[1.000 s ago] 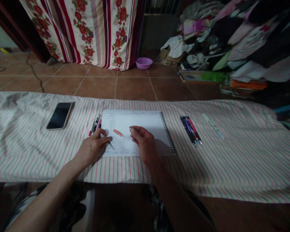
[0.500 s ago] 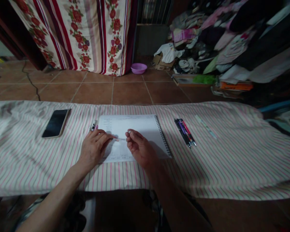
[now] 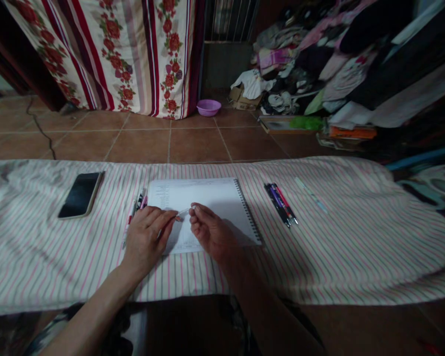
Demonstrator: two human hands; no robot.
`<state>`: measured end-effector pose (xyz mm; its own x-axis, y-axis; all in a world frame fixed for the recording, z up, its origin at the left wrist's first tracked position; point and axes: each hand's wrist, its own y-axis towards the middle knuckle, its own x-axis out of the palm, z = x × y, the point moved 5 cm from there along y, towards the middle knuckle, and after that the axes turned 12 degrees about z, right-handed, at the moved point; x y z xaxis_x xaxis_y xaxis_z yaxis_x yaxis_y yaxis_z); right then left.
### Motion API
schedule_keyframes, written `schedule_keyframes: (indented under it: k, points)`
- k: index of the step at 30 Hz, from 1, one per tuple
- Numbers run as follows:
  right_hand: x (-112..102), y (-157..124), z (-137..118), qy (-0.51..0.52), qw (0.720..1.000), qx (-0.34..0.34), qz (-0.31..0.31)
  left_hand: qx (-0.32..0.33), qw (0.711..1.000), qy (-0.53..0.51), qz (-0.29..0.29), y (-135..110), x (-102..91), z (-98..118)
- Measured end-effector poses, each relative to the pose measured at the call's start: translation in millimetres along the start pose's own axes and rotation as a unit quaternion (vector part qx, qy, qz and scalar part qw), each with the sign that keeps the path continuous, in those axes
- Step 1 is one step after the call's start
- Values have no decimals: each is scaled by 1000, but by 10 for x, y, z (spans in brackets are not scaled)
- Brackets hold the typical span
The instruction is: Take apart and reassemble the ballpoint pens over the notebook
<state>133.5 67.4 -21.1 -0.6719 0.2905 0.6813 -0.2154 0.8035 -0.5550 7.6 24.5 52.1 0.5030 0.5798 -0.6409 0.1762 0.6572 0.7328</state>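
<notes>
A spiral notebook [image 3: 222,198] lies on the striped cloth, its page mostly white with printed lines at the left and lower parts. Over it, my left hand [image 3: 148,235] pinches one end of a thin, pale, pen-like stick [image 3: 184,211]. The fingers of my right hand [image 3: 211,230] are closed on its other end; the exact kind is too small to make out. Several pens [image 3: 141,200] lie by the notebook's left edge, partly hidden behind my left hand.
Several dark, purple and red pens [image 3: 281,202] lie right of the notebook, with a pale pen [image 3: 311,195] beyond. A phone [image 3: 80,195] rests at the left. Past the cloth, a purple basin [image 3: 208,107] stands on the tiled floor near a curtain [image 3: 133,59] and piled clothes.
My left hand has shifted slightly down and toward me, uncovering more of the pens beside it. The thin stick now slants up from left to right. The whole view has moved a little.
</notes>
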Motion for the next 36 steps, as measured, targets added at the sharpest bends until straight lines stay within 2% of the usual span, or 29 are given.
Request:
schedule_keyframes:
  k: [25, 36]
  points:
    - [57, -55, -2, -102, 993, -63, 23, -13, 1000, 21, -3, -39, 15, -5]
    - [48, -53, 3, -112, 990, -75, 32, -17, 1000, 20, -6, -43, 13, -3]
